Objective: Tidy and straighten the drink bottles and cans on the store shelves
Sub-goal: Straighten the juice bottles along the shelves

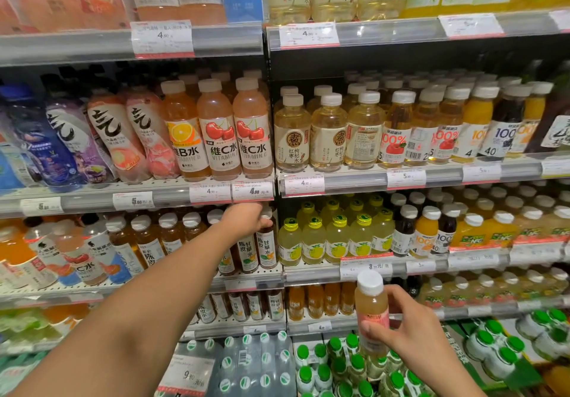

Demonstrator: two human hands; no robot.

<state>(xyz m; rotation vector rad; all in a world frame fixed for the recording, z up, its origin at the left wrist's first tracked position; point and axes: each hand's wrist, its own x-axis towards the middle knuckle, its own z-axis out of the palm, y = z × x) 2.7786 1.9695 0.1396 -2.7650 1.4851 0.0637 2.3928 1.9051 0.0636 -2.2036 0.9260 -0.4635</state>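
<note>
Right hand (410, 332) grips pink-labelled bottle (371, 313) — left hand (249, 220) grasps a shelved bottle (266, 242)

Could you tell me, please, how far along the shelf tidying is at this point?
Done: the vitamin water bottles stand upright, labels forward. In hand: the left hand grips a brown tea bottle on the shelf; the right hand holds a pink-labelled bottle off the shelf. Left: the leaning bottles at left.

The left hand (246, 220) reaches onto the third shelf (246, 284) and rests on a tea bottle (266, 242) at the bay's right end. The right hand (410, 328), lower and to the right, holds a juice bottle (371, 313) upright before the shelves, above the capped packs (348, 362).
</note>
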